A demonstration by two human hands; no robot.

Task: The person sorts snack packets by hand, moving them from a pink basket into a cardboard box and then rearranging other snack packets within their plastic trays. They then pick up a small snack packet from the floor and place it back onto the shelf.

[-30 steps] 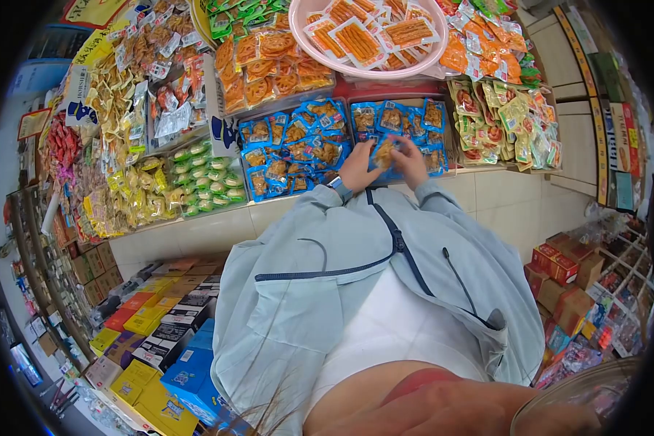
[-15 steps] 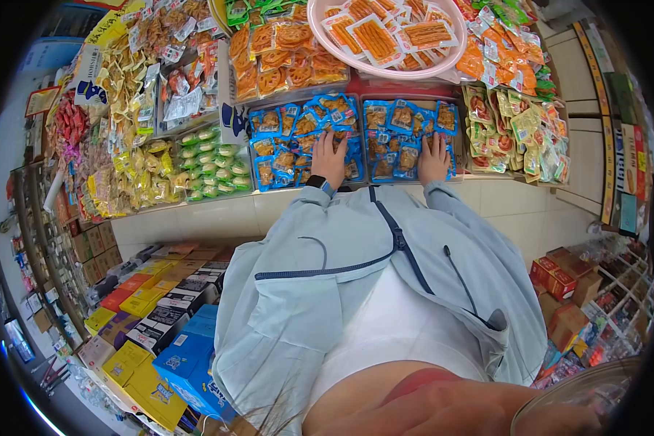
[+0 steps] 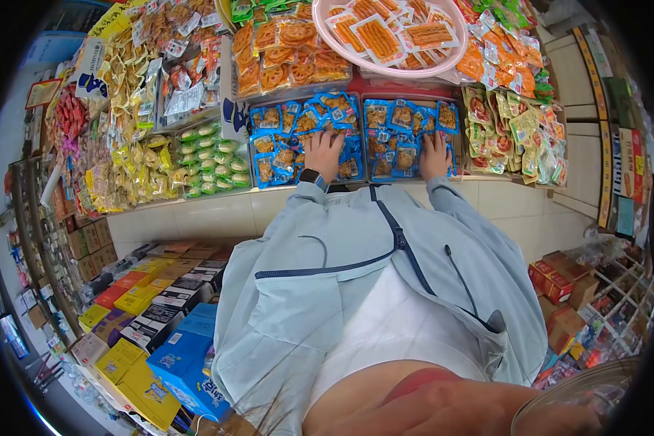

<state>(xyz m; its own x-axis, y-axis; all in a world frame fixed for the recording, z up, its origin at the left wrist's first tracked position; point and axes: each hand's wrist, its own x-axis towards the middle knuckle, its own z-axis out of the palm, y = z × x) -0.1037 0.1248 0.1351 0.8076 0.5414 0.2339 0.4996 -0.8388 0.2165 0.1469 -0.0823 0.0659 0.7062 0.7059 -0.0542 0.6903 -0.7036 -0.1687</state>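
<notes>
Resting open and outstretched, the left hand [image 3: 325,155] and right hand [image 3: 435,157] both touch blue snack packets [image 3: 405,158], with a pink basin [image 3: 394,70] beyond them.

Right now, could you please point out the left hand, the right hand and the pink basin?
Left hand [image 3: 324,155], head view: the back of the hand.
Right hand [image 3: 435,157], head view: the back of the hand.
Pink basin [image 3: 416,72], head view: the rim nearest the person.
</notes>
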